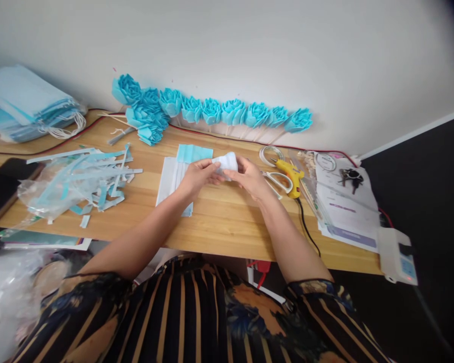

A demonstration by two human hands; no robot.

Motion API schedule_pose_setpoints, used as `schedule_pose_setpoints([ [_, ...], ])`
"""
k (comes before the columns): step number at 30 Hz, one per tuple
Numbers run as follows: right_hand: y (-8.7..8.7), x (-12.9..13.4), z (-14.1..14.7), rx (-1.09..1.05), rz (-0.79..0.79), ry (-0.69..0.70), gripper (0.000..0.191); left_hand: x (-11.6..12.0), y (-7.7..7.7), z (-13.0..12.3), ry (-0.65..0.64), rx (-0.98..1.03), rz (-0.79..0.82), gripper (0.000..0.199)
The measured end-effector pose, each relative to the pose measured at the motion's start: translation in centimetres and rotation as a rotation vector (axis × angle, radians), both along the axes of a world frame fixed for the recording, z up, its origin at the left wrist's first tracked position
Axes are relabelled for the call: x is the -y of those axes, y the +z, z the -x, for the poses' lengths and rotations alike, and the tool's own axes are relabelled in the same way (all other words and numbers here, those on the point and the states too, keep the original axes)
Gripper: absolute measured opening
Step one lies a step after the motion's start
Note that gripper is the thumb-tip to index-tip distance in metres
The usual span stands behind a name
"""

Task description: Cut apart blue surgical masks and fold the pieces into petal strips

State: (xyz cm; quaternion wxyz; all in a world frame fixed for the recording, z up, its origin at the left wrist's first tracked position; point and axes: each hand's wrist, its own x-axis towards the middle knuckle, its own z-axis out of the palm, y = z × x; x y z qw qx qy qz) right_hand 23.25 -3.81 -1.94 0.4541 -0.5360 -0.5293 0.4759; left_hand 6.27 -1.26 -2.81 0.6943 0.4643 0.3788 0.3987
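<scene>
Between both hands is a folded or rolled piece of white mask fabric, held just above the table. My left hand grips its left side with fingers closed. On its right side, my right hand pinches the fabric with thumb and fingers. Beneath and beside my left hand lie a blue piece of mask fabric and a white stack of fabric pieces. White-handled scissors rest to the right of my right hand, their blades partly hidden by it.
Blue fabric flowers on sticks lean along the wall. A pile of cut strips and a stack of face masks occupy the left. At right are a yellow glue gun with its cord, keys and papers.
</scene>
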Motion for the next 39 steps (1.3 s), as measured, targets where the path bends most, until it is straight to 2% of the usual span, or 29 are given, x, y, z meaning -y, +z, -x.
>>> schedule_pose_setpoints([
  [4,0.1,-0.1,-0.6,0.194,-0.058,0.001,0.028,0.1,-0.2,0.0,0.001,-0.023,-0.005,0.023],
  [9,1.9,0.7,-1.5,0.916,-0.243,-0.039,0.014,-0.3,0.0,0.2,0.152,-0.032,-0.078,0.036],
  [11,2.4,1.2,-1.7,1.118,-0.271,-0.01,0.019,-0.5,0.0,0.3,0.177,-0.053,-0.087,0.034],
  [13,2.6,1.4,-1.7,1.22,-0.285,0.034,0.027,-0.5,-0.1,0.3,0.175,-0.063,-0.081,0.032],
  [16,2.4,1.3,-1.7,1.275,-0.301,0.117,0.03,-0.5,-0.3,0.2,0.157,-0.067,-0.061,0.031],
  [19,1.9,0.8,-1.8,1.215,-0.318,0.139,0.027,-0.5,-0.4,0.2,0.146,-0.057,-0.058,0.034],
  [22,1.2,0.2,-2.1,0.925,-0.302,0.017,0.022,-0.3,-0.3,0.1,0.142,-0.049,-0.072,0.036],
  [26,0.1,-0.5,-2.1,0.381,-0.311,-0.128,0.036,0.0,-0.2,-0.2,0.06,0.007,-0.126,0.05],
  [28,-0.1,-0.6,-1.9,0.28,-0.328,-0.141,0.041,0.2,-0.2,-0.4,-0.013,0.024,-0.172,0.058],
  [31,0.3,-0.3,-1.5,0.419,-0.372,-0.149,0.04,0.1,-0.2,-0.5,0.01,-0.014,-0.23,0.057],
  [34,1.1,0.3,-1.4,0.796,-0.464,-0.122,0.035,-0.2,0.0,-0.1,0.169,-0.017,-0.202,0.039],
  [37,1.3,0.5,-1.4,1.103,-0.488,0.001,0.036,-0.6,0.3,0.5,0.253,0.057,-0.106,0.028],
  [39,1.0,0.5,-1.5,1.192,-0.449,0.09,0.038,-0.7,0.3,0.6,0.26,0.086,-0.034,0.027],
])
